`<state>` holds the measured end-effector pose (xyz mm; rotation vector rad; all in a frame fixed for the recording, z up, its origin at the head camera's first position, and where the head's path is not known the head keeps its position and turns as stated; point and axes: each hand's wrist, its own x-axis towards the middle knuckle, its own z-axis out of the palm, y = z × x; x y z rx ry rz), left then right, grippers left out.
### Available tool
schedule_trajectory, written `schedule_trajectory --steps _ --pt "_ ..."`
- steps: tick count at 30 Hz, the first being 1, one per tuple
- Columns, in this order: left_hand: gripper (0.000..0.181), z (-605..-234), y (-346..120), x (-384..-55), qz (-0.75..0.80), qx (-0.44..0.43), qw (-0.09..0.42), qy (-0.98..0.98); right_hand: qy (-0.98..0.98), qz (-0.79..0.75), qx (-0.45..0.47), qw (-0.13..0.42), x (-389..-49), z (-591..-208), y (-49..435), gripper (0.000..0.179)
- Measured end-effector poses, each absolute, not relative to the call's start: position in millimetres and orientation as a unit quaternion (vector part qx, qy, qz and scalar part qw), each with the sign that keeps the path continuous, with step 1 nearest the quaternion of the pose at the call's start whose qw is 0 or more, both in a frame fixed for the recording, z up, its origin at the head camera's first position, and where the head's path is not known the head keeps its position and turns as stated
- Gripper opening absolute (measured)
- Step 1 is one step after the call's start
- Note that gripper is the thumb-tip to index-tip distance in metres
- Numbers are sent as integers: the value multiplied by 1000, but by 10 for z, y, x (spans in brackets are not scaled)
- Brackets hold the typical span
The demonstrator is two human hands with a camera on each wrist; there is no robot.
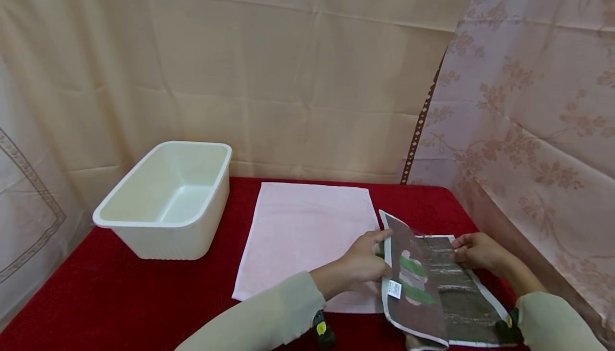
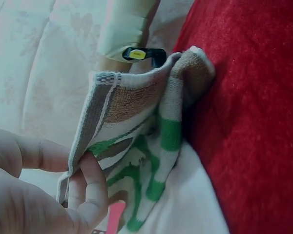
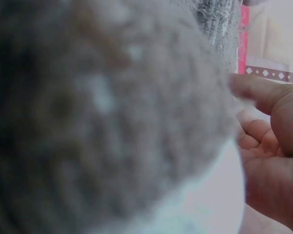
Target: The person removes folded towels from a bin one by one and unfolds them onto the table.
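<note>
A patterned towel (image 1: pixel 414 281) in grey-brown with green and pale stripes, white edging and a small white label is held at the right of the table. My left hand (image 1: pixel 362 263) pinches its raised left edge, thumb and fingers on either side of the cloth (image 2: pixel 136 112) in the left wrist view. At the towel's far right edge, my right hand (image 1: pixel 480 252) pinches the border between thumb and fingers. The blurred cloth fills much of the right wrist view, hiding part of that grip. A plain pink towel (image 1: pixel 307 239) lies spread flat, partly under my left hand.
An off-white plastic basin (image 1: pixel 202 233) stands at the left on the red table cover (image 1: pixel 120 297). Beige curtain (image 1: pixel 288 73) hangs behind the table. A floral pink cloth (image 1: pixel 538 100) forms the right side, close to my right arm.
</note>
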<state>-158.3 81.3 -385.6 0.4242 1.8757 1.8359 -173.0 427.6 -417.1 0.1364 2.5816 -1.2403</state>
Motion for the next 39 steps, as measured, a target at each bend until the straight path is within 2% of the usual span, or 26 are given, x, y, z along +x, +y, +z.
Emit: schedule_trajectory --steps 6,17,27,33,39 --pt "95 -3788 491 -1587 688 165 265 655 894 -423 53 142 -1751 -4184 4289 29" --pt "94 -3790 -101 -1582 645 155 257 703 893 -423 49 145 -1727 -4211 4308 30" --pt "92 -3875 -583 -1534 624 112 253 731 893 -422 50 148 -1775 -4148 4277 31" --pt "77 -3946 -598 -1677 600 66 274 749 892 -420 55 157 -1787 -4126 4297 31" --pt "61 -4022 -507 -1922 588 45 263 764 889 -427 54 159 -1789 -4147 4301 30"
